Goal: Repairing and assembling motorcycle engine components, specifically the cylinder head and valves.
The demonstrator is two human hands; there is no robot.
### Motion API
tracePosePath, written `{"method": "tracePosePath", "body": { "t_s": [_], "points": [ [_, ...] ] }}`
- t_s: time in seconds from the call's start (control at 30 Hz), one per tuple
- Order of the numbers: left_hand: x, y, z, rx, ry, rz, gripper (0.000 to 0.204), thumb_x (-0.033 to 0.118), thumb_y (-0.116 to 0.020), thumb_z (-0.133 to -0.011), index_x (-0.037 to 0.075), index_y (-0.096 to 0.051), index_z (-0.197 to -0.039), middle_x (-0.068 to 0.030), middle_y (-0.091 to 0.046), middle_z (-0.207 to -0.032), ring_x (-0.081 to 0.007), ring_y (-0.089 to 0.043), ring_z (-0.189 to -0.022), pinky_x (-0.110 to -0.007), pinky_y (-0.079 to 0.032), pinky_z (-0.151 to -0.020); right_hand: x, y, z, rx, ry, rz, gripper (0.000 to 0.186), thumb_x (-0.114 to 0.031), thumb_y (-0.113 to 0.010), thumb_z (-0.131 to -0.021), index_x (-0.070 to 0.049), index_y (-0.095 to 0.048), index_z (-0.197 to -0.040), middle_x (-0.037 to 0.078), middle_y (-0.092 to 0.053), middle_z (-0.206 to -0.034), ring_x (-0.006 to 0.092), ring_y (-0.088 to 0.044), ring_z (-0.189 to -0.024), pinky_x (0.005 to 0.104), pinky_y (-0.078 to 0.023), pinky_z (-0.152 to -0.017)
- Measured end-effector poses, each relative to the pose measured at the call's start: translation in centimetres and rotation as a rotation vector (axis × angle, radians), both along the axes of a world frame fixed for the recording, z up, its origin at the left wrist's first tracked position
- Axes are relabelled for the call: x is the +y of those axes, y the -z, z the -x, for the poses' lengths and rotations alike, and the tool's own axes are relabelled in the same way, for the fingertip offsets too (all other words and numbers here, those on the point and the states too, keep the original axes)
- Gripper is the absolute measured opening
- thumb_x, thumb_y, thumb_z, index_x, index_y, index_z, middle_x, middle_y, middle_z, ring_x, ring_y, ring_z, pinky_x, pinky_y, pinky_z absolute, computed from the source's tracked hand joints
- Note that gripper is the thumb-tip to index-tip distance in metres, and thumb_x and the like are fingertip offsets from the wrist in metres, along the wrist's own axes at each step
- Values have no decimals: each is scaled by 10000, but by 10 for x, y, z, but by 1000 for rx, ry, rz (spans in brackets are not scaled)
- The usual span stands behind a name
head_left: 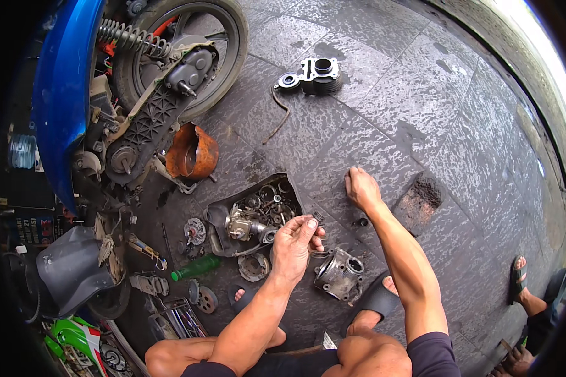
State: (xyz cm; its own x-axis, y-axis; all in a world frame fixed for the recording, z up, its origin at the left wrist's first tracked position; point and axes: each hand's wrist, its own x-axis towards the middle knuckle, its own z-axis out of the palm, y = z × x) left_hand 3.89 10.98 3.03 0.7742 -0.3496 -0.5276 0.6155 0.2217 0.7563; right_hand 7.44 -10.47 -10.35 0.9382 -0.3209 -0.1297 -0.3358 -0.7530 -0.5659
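My left hand (294, 246) pinches a small dark coil spring (318, 218) between thumb and fingertips. It is above the floor, between the parts tray and the cylinder head. My right hand (362, 188) is farther forward, low over the tiles, its fingers curled closed. Whatever it may hold is hidden. Below that wrist a small dark cylindrical part (360, 222) stands on the floor. Closer to me lies a grey metal cylinder head (340, 276), near my right foot. To the left, a black tray (217, 221) carries a carburetor-like metal piece (244, 226) and several small engine parts.
A scooter's rear wheel (238, 69) and blue body panel (63, 81) fill the left. An engine cylinder (324, 81) sits ahead, a rough brick-like block (419, 204) at right. An orange cut container (198, 154) and green bottle (197, 267) lie left. Another person's foot (520, 276) is at far right.
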Motion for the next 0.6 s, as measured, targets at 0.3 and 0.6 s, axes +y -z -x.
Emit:
{"method": "tracePosePath", "body": {
  "t_s": [0.3, 0.6],
  "points": [
    [-17, -23, 13, -170, 0, -113, 320, 99, -721, -937, -57, -619, -1197, -91, -684, -933, -119, -643, -751, -273, -592, -670, 41, -147, 94, -504, -53, -564, 109, 31, -658, -880, 17, -634, -985, 148, -653, -893, 274, -676, -803, 337, -528, -716],
    [-31, -48, 33, -213, 62, -119, 273, 98, -686, -959, -51, -621, -1178, -110, -691, -922, -126, -645, -728, -287, -590, -670, 34, -176, 112, -621, -56, -328, 122, -5, -702, -867, -4, -642, -974, 144, -669, -906, 326, -689, -794, 369, -557, -667]
  ]
}}
